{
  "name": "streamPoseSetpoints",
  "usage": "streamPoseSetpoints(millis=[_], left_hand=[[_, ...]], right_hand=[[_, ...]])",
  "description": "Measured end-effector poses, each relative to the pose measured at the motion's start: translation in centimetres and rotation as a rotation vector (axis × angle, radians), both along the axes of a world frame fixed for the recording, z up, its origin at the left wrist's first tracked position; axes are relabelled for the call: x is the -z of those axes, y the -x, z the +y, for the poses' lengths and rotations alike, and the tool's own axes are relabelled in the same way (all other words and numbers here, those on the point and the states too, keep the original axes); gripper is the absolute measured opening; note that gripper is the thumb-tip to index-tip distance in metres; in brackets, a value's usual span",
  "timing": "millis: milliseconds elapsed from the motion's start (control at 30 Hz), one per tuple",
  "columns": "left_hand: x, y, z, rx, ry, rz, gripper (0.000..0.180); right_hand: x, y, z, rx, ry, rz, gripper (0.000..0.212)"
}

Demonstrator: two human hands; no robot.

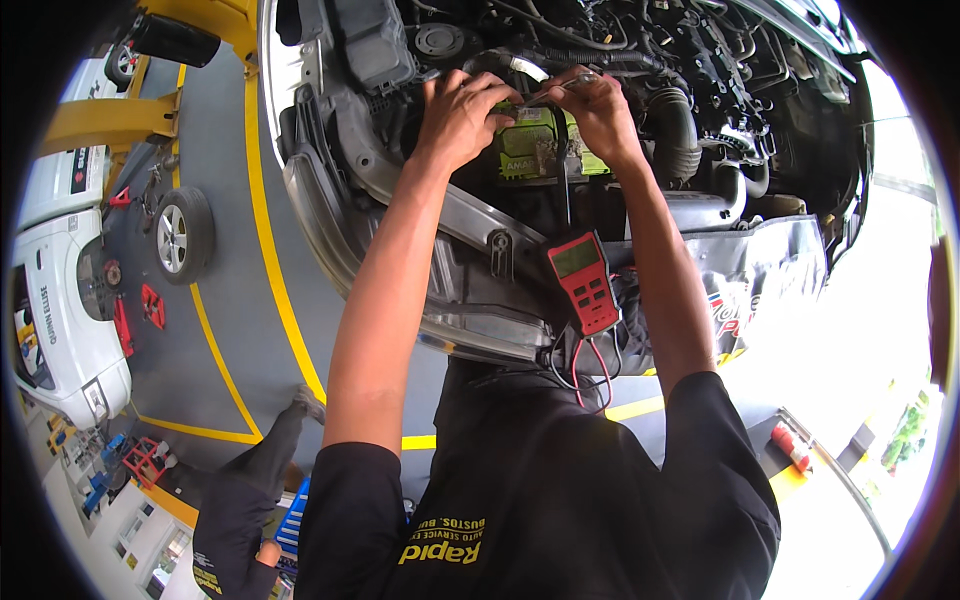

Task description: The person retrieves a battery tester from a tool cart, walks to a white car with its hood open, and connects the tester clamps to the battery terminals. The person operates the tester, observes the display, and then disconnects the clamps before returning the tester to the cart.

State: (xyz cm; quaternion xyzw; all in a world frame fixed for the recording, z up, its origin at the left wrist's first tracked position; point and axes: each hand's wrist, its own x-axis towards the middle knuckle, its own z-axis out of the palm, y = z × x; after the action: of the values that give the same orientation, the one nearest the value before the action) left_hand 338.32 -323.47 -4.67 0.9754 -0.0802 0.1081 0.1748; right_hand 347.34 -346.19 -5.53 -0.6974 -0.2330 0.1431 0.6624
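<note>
Both hands are over the engine bay, apart by a small gap. The left hand (pixel 462 118) is palm down, fingers bent, fingertips at the upper left edge of a green battery (pixel 530 150); from where I stand, cannot tell whether they grip anything. The right hand (pixel 600 108) is closed, thumb and fingers clamped on a slim metal tool (pixel 586 77) above the battery's far edge. Battery sits in the bay, below and between the hands. A black strip (pixel 564 190) runs over it toward the person; its kind is unclear.

Nearer the body: a red handheld tester (pixel 585 285) with a small screen and dark buttons, lying tilted on the car's front edge. Red and black leads (pixel 590 365) hang looped beneath it. Right of the tester, a dark cover (pixel 765 270) drapes the car's edge. Beyond the right forearm, a ribbed black hose (pixel 673 125).

Further out, on the person's left: a loose wheel (pixel 184 236) on the grey floor, a yellow lift arm (pixel 110 125), a white vehicle (pixel 70 310). Lower left, a co-worker in dark clothes (pixel 240 500), near a blue tool chest (pixel 292 525).
</note>
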Motion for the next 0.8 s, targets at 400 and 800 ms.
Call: streamPoseSetpoints(millis=[400,800], left_hand=[[1.6,0.1,1.0,0.012,0.015,-0.032,0.032],[1.1,0.2,0.6,-0.035,0.051,-0.041,0.037]], right_hand=[[-2.9,-1.0,2.9,0.011,0.506,-0.276,0.03],[-4.1,-0.2,4.0,0.133,0.502,-0.257,0.025]])
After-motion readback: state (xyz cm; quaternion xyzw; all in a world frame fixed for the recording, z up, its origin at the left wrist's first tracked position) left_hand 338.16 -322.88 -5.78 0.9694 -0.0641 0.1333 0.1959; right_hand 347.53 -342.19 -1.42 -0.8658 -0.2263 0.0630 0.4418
